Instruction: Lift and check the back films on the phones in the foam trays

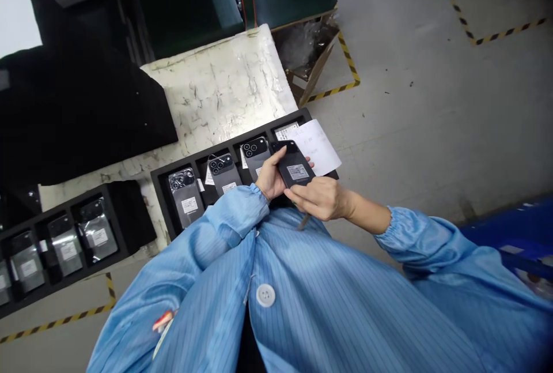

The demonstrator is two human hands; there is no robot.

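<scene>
Black smartphone [290, 161], likely slick, best edge-held, sits between gripping fingers of the left hand [273, 174], right hand [322, 197] curled at its lower end, hold unclear.

We're in what looks like an electronics workshop: black-and-yellow tape [332, 93] marks out the grey floor [410, 119], rows of labelled phones [189, 191] sit in black compartmented trays [202, 154] along the near edge of the scuffed white bench [216, 85], a cardboard box [320, 68] stands beside its right edge, and we're looking down at a blue work coat [328, 281].
</scene>
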